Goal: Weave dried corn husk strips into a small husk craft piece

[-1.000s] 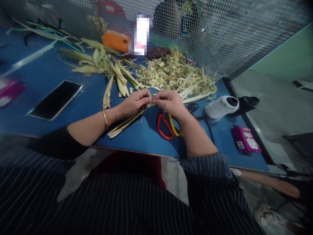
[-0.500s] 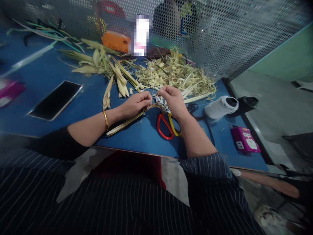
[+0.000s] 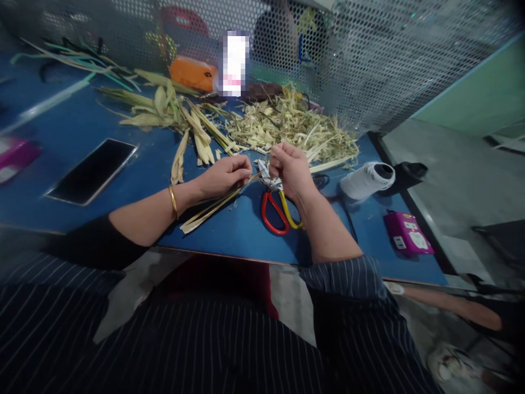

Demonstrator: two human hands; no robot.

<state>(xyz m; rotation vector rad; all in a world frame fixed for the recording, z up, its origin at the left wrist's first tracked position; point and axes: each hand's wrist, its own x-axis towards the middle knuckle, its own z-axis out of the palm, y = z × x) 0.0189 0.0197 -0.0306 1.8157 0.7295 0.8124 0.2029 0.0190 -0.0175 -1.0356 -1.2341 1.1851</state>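
Observation:
My left hand (image 3: 233,174) is closed in a pinch around a bundle of dried corn husk strips (image 3: 209,210). The strips' pale ends trail down-left under the wrist, and thin tips stick out past the fingers. My right hand (image 3: 292,168) is curled with thumb and fingers pressed together; what it holds, if anything, is too small to make out. Below and between the hands lies a pair of scissors (image 3: 274,213) with one red and one yellow handle, its blades partly covered by the right hand and pointing away from me.
Behind the hands lie a heap of shredded husk (image 3: 287,123) and whole husks (image 3: 164,106). A black-screened phone (image 3: 92,171) is at left. White (image 3: 365,180) and black thread cones (image 3: 410,176) and a purple pack (image 3: 408,234) are at right. A mesh panel (image 3: 369,65) stands behind. Another person's arm (image 3: 451,307) shows lower right.
My right hand's fingers have curled in tighter and moved slightly right, away from the left hand and scissor tips. The left hand keeps its pinch on the husk strips.

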